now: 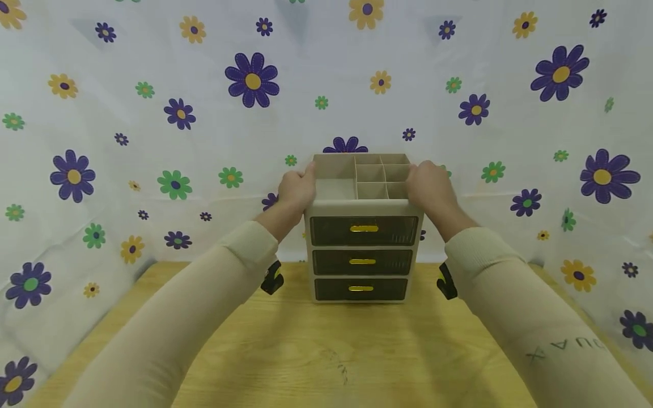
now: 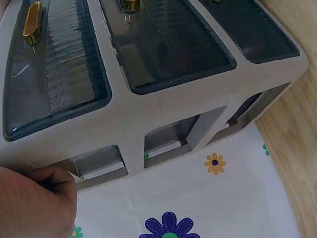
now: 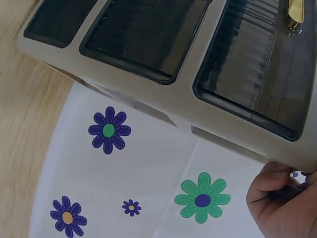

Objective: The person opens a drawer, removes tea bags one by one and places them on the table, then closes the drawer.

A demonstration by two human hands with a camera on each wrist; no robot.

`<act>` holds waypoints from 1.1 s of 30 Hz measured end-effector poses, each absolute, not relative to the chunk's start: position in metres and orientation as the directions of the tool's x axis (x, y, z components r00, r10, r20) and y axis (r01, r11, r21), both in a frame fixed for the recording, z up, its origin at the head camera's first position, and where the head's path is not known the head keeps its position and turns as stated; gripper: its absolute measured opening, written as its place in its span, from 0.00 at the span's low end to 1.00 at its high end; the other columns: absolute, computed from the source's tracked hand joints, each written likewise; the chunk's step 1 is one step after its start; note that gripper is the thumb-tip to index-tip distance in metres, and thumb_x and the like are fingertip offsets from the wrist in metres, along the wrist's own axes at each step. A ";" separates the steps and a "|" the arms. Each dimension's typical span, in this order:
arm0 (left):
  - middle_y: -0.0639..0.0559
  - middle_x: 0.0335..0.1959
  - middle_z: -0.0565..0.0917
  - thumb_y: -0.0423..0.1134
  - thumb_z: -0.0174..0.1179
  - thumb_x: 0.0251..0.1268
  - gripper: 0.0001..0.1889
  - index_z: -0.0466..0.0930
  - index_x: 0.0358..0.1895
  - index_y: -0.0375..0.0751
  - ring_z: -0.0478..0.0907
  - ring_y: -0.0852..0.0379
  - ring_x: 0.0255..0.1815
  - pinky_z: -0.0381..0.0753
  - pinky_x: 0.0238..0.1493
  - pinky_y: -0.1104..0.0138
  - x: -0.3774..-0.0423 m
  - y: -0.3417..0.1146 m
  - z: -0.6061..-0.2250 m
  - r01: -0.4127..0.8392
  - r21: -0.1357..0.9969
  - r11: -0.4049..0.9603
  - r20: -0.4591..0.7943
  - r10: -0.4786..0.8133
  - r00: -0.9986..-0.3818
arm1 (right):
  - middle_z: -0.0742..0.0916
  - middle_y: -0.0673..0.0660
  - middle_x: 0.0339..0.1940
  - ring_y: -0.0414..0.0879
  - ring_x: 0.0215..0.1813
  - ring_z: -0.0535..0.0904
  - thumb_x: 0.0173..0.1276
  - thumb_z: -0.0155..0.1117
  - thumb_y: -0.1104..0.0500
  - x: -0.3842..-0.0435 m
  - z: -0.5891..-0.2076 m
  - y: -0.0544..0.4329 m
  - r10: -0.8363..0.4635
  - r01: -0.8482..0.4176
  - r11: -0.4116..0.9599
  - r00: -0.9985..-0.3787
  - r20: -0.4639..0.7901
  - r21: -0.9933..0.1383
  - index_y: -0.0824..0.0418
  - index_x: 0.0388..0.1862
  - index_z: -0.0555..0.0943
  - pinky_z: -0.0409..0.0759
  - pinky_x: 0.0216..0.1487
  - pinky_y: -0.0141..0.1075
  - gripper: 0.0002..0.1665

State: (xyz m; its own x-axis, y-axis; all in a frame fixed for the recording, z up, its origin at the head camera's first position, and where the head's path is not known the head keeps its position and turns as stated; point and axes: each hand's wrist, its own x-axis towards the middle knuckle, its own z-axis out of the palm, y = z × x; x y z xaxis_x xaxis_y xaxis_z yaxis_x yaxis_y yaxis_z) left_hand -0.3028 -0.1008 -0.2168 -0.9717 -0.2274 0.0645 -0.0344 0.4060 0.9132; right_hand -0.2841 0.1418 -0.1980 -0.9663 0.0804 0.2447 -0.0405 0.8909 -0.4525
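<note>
A cream desktop drawer organizer (image 1: 364, 207) stands upright at the back of the wooden table. Its three dark see-through drawers, each with a gold handle (image 1: 364, 229), are closed. The open top is split into one large compartment and several small ones, with nothing visible inside. My left hand (image 1: 298, 190) grips the upper left side; in the left wrist view its curled fingers (image 2: 54, 181) meet the edge by a side cutout. On the opposite upper side, my right hand (image 1: 432, 186) holds on, its fingers (image 3: 270, 186) curled at the edge in the right wrist view.
The wooden table (image 1: 306, 351) stretches out in front of the organizer, with small dark marks on its surface. A white flowered cloth (image 1: 204, 141) hangs behind and along both sides. Black wrist devices (image 1: 272, 277) are strapped under both sleeves.
</note>
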 end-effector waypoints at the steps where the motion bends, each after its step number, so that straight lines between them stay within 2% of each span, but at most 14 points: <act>1: 0.41 0.59 0.77 0.61 0.42 0.77 0.32 0.77 0.58 0.34 0.72 0.47 0.62 0.75 0.65 0.55 -0.304 -0.101 -0.216 -0.036 0.914 0.405 0.064 -0.230 -0.971 | 0.81 0.74 0.53 0.65 0.55 0.78 0.83 0.30 0.52 -0.285 -0.198 0.141 0.083 -0.040 0.893 -0.964 0.252 -0.448 0.77 0.49 0.76 0.76 0.60 0.56 0.32; 5: 0.41 0.60 0.77 0.61 0.43 0.77 0.32 0.77 0.60 0.34 0.73 0.46 0.62 0.75 0.64 0.56 -0.309 -0.101 -0.216 -0.032 0.912 0.409 0.073 -0.237 -0.969 | 0.81 0.76 0.56 0.69 0.60 0.76 0.82 0.32 0.52 -0.289 -0.197 0.140 0.086 -0.042 0.908 -0.955 0.284 -0.417 0.77 0.47 0.78 0.75 0.62 0.58 0.32; 11: 0.41 0.61 0.77 0.61 0.44 0.77 0.32 0.77 0.61 0.35 0.74 0.46 0.62 0.75 0.64 0.55 -0.309 -0.099 -0.211 -0.034 0.910 0.414 0.074 -0.243 -0.967 | 0.82 0.76 0.53 0.66 0.53 0.80 0.82 0.32 0.52 -0.289 -0.194 0.142 0.091 -0.044 0.918 -0.944 0.317 -0.393 0.76 0.46 0.78 0.79 0.56 0.57 0.33; 21: 0.40 0.64 0.76 0.62 0.45 0.76 0.33 0.75 0.64 0.35 0.73 0.45 0.64 0.75 0.65 0.55 -0.306 -0.098 -0.212 -0.056 0.912 0.407 0.051 -0.248 -0.967 | 0.84 0.72 0.50 0.60 0.45 0.80 0.82 0.35 0.49 -0.286 -0.201 0.142 0.141 -0.021 0.898 -0.932 0.333 -0.439 0.75 0.48 0.79 0.80 0.51 0.54 0.32; 26: 0.40 0.63 0.76 0.62 0.45 0.75 0.33 0.75 0.63 0.35 0.73 0.45 0.64 0.75 0.65 0.55 -0.308 -0.101 -0.212 -0.044 0.910 0.412 0.070 -0.258 -0.964 | 0.85 0.71 0.46 0.60 0.42 0.81 0.80 0.36 0.47 -0.284 -0.200 0.141 0.158 -0.015 0.903 -0.918 0.363 -0.429 0.71 0.42 0.80 0.81 0.45 0.54 0.32; 30: 0.39 0.61 0.77 0.62 0.45 0.75 0.32 0.78 0.60 0.35 0.75 0.44 0.61 0.76 0.63 0.55 -0.307 -0.100 -0.213 -0.047 0.895 0.443 0.083 -0.269 -0.959 | 0.83 0.67 0.35 0.58 0.34 0.78 0.78 0.37 0.48 -0.276 -0.202 0.145 0.100 -0.057 0.940 -0.897 0.430 -0.337 0.67 0.36 0.76 0.78 0.32 0.50 0.27; 33: 0.39 0.59 0.78 0.62 0.46 0.75 0.31 0.80 0.57 0.35 0.76 0.43 0.60 0.76 0.62 0.54 -0.306 -0.099 -0.214 -0.037 0.891 0.453 0.101 -0.278 -0.955 | 0.80 0.64 0.31 0.56 0.30 0.75 0.76 0.40 0.52 -0.267 -0.209 0.147 -0.038 -0.187 0.963 -0.809 0.587 -0.195 0.67 0.36 0.75 0.76 0.27 0.48 0.21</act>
